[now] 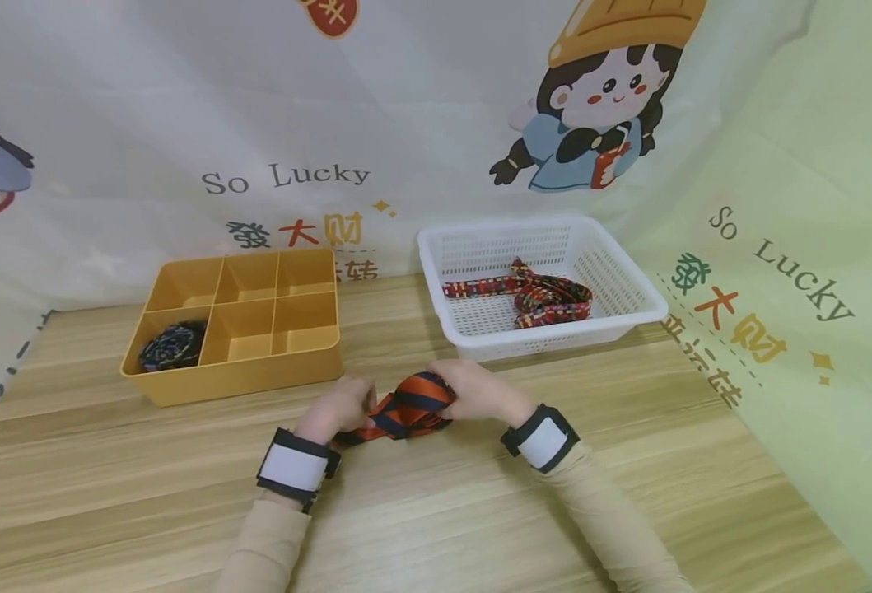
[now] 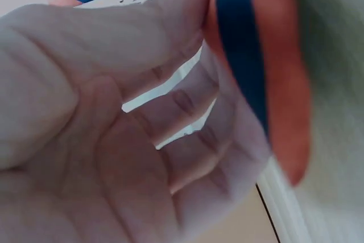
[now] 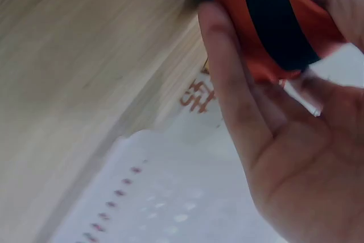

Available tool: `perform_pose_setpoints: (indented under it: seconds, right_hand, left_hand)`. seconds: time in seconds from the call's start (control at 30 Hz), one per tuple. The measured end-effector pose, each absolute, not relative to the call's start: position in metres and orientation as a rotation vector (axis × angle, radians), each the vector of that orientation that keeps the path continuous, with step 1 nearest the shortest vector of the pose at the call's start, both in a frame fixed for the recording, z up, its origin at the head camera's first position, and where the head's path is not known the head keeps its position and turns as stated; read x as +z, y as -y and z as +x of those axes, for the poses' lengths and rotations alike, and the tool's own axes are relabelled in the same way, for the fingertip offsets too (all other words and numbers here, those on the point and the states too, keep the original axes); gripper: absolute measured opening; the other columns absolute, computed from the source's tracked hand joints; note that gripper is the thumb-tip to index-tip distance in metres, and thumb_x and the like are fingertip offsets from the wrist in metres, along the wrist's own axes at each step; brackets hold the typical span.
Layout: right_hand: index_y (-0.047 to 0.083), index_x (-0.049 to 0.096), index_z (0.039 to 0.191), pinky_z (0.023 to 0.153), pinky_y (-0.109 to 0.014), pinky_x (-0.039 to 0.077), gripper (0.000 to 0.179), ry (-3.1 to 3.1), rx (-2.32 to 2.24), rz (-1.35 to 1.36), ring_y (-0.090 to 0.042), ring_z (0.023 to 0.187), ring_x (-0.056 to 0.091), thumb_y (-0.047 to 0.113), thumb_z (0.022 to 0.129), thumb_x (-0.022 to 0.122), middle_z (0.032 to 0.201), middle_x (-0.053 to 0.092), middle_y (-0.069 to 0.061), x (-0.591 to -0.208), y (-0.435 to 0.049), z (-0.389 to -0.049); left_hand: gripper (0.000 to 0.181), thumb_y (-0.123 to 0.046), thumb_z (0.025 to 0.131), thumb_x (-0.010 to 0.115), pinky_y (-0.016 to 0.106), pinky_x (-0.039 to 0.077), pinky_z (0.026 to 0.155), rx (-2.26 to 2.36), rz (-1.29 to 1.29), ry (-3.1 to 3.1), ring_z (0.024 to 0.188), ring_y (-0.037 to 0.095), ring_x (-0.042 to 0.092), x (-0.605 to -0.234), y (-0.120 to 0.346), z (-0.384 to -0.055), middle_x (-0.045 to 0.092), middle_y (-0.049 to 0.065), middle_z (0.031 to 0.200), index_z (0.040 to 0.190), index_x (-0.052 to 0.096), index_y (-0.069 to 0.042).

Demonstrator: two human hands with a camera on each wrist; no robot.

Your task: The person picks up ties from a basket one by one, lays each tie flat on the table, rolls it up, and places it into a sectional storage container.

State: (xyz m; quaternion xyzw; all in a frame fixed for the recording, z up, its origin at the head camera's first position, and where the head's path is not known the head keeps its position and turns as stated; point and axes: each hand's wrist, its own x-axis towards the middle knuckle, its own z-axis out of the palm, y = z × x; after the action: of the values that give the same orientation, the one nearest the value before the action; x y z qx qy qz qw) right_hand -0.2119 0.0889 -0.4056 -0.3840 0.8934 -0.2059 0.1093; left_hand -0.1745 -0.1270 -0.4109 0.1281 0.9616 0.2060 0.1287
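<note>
An orange and navy striped necktie [image 1: 422, 394], partly rolled up, is between my two hands over the table. My right hand [image 1: 476, 390] holds the rolled part; in the right wrist view its fingers and thumb curve round the roll [image 3: 273, 27]. My left hand [image 1: 341, 405] pinches the loose flat tail of the tie. The left wrist view shows that striped tail [image 2: 244, 44] between thumb and curled fingers, its end hanging past them.
A yellow six-compartment box [image 1: 250, 375] stands at the back left, with a dark patterned rolled tie [image 1: 172, 346] in its front left compartment. Behind my right hand is a white plastic basket [image 1: 547, 340] holding red patterned ties [image 1: 550, 298]. A printed cloth [image 1: 436, 107] hangs behind the table.
</note>
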Motion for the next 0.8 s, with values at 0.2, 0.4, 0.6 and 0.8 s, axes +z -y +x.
perform_pose_setpoints:
  seconds: [0.2,0.4,0.6,0.8]
  right_hand:
    - [0.009,0.059,0.108,0.065,-0.026,0.050,0.040,-2.873,-0.351,-1.084,-0.014,0.076,0.062,0.023,0.074,0.076,0.097,0.065,-0.005,-0.412,-0.070,-0.196]
    - [0.006,0.059,0.108,0.063,-0.030,0.053,0.040,-2.983,-0.226,-1.111,-0.018,0.074,0.065,0.025,0.076,0.076,0.095,0.066,-0.007,-0.414,-0.061,-0.187]
    - [0.004,0.055,0.113,0.071,-0.029,0.052,0.048,-2.797,-0.459,-1.032,-0.019,0.084,0.063,0.020,0.074,0.078,0.102,0.064,-0.010,-0.410,-0.069,-0.196]
    - [0.004,0.055,0.115,0.076,-0.025,0.052,0.055,-2.649,-0.657,-1.041,-0.014,0.087,0.062,0.020,0.070,0.083,0.105,0.066,-0.008,-0.410,-0.077,-0.206]
  left_hand:
    - [0.035,-0.008,0.067,0.082,0.039,0.047,0.080,0.555,0.464,-2.862,0.089,0.030,0.058,-0.403,0.127,-0.175,0.064,0.013,0.091,0.094,0.062,-0.001]
    - [0.073,-0.021,0.066,0.085,0.047,0.045,0.095,0.751,0.717,-2.757,0.109,0.034,0.055,-0.391,0.115,-0.171,0.059,0.019,0.118,0.125,0.050,0.002]
    - [0.053,-0.008,0.062,0.081,0.033,0.051,0.077,0.845,0.641,-2.863,0.087,0.024,0.061,-0.400,0.107,-0.176,0.068,0.012,0.099,0.110,0.061,0.000]
    - [0.055,-0.003,0.058,0.082,0.023,0.040,0.058,0.973,0.510,-2.718,0.065,0.016,0.050,-0.409,0.119,-0.184,0.059,0.007,0.073,0.105,0.054,0.002]
